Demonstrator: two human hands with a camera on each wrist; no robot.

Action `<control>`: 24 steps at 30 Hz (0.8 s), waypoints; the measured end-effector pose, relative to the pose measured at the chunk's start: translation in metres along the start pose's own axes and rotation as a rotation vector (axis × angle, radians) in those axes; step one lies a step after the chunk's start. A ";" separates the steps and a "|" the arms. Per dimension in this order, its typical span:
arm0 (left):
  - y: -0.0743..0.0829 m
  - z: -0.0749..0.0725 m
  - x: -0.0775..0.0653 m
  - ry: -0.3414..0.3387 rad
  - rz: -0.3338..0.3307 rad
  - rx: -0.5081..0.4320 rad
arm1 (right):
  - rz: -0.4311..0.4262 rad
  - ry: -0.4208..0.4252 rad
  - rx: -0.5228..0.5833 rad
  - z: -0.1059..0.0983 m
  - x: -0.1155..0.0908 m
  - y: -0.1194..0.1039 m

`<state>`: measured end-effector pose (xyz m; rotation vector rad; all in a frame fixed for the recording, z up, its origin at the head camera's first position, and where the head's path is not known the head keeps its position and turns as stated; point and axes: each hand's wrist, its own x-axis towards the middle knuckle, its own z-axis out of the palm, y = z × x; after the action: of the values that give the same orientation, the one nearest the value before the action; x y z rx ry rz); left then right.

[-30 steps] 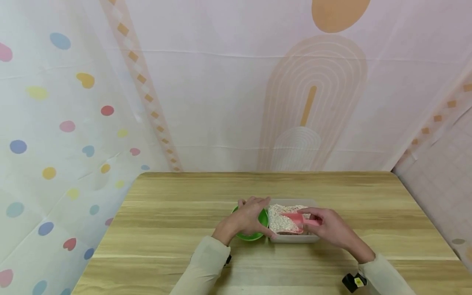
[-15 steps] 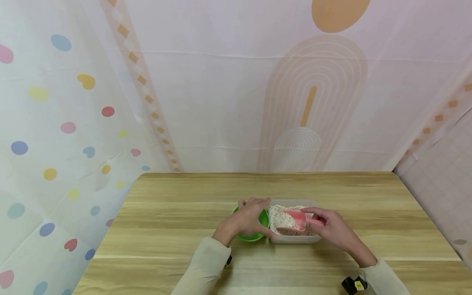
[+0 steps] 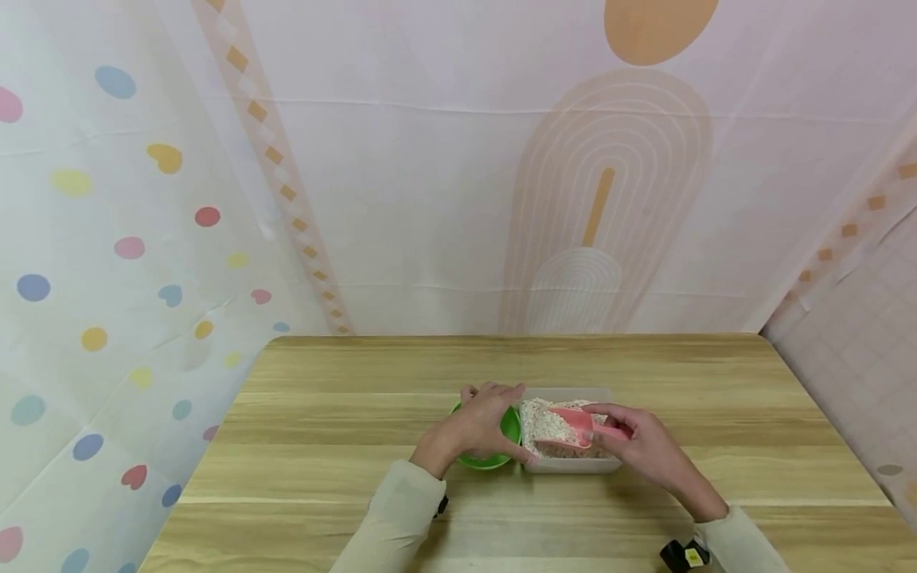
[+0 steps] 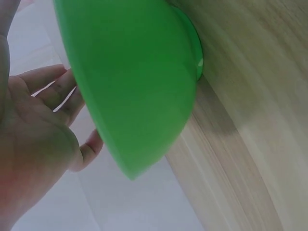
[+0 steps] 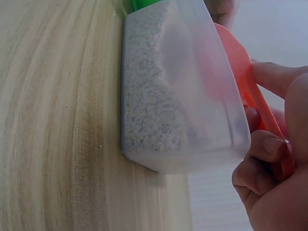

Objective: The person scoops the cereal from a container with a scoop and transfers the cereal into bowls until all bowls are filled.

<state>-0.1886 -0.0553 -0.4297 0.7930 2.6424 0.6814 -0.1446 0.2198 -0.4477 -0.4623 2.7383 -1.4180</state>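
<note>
In the head view, my right hand (image 3: pixel 641 444) grips the handle of a pink scoop (image 3: pixel 583 424). Pale flakes that look like oats (image 3: pixel 533 418) lie in the scoop's mouth and around it, inside a translucent plastic container (image 3: pixel 573 465). My left hand (image 3: pixel 481 422) spreads over a green bowl (image 3: pixel 487 463) standing against the container's left side. Its thumb and forefinger tips reach the container's left corners. In the left wrist view, several left fingers (image 4: pixel 60 91) touch the rim of the bowl (image 4: pixel 134 77). The right wrist view shows flakes through the container wall (image 5: pixel 192 125).
A wood-grain table (image 3: pixel 344 446) carries both vessels near its middle. Behind it hangs a patterned cloth backdrop (image 3: pixel 430 199), with a dotted cloth (image 3: pixel 165 342) along the left side. A small black device (image 3: pixel 684 555) sits at the right wrist.
My right hand has drawn the scoop slightly right and raised it a little in the flakes, mostly in the first half second. The left hand and bowl have stayed put.
</note>
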 end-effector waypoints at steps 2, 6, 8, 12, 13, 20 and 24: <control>-0.002 -0.001 -0.001 0.007 0.015 -0.016 | 0.000 -0.001 0.010 0.000 0.000 0.000; -0.006 -0.003 -0.004 0.030 0.029 -0.043 | -0.003 -0.001 0.011 0.002 0.001 0.001; -0.008 -0.004 -0.005 0.044 0.027 -0.057 | -0.003 -0.003 0.012 0.002 0.001 0.002; -0.014 -0.006 -0.008 0.073 0.017 -0.093 | 0.007 -0.006 0.021 0.003 0.000 0.003; -0.016 -0.007 -0.009 0.083 0.018 -0.099 | 0.012 -0.005 0.023 0.003 0.001 0.002; -0.033 -0.015 -0.024 0.137 0.039 -0.113 | 0.021 -0.006 0.029 0.003 -0.001 0.002; -0.044 -0.016 -0.032 0.150 0.032 -0.138 | 0.036 0.002 0.028 0.002 -0.002 0.001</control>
<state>-0.1882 -0.1119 -0.4338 0.7737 2.6831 0.9544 -0.1424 0.2197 -0.4499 -0.4083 2.7102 -1.4475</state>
